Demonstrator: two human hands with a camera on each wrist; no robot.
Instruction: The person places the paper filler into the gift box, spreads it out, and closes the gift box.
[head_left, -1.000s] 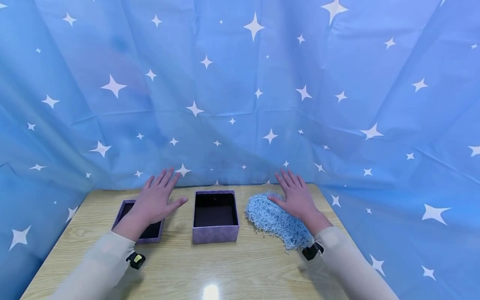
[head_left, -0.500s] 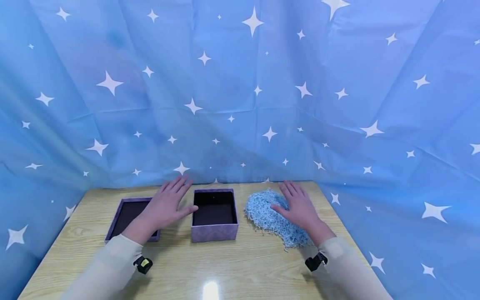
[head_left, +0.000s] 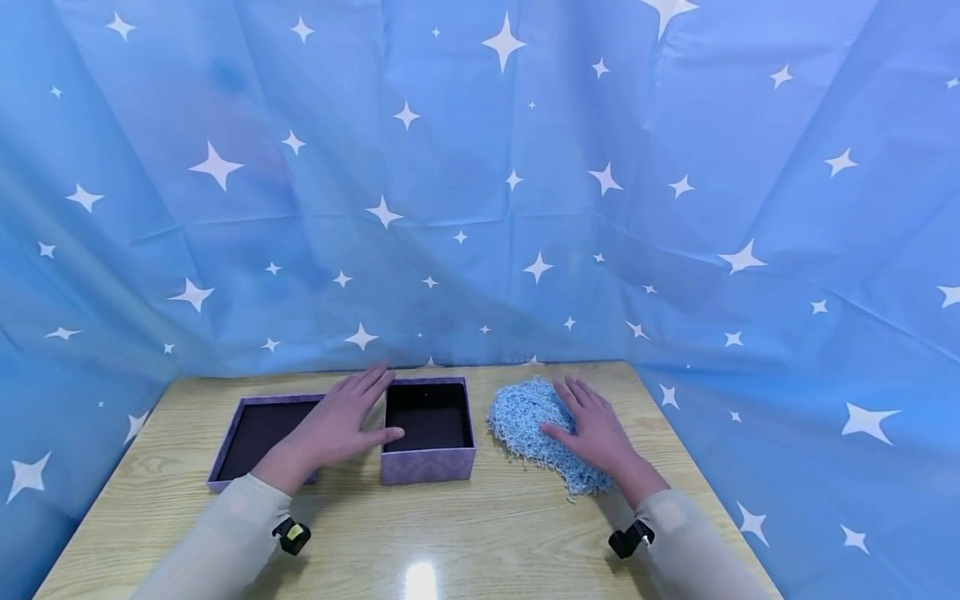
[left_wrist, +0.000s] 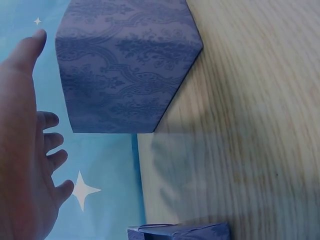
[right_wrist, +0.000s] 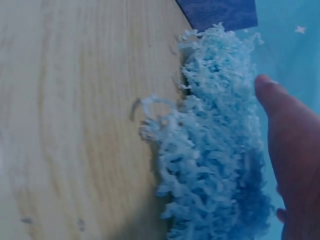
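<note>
A purple patterned box (head_left: 427,467) with a black inside stands upright, its top uncovered, near the middle of the table. My left hand (head_left: 341,429) hovers at the box's left side, fingers extended and thumb over the near left rim; the left wrist view has the box (left_wrist: 125,75) beside the thumb. Left of it lies the shallow box lid (head_left: 258,433), inside up, partly covered by my left forearm and hand. On the right, a heap of light blue shredded paper (head_left: 532,417) lies under my right hand (head_left: 600,433), whose fingers are extended and hold nothing.
The wooden table (head_left: 480,542) ends at a blue curtain (head_left: 480,167) with white stars along its back edge. Dark wrist cameras are strapped at both sleeves. A few loose shreds lie around the heap.
My left hand has moved right and down, from over the lid to the box's left rim. My right hand has lowered slightly toward the shredded paper. The box and the heap stay in place.
</note>
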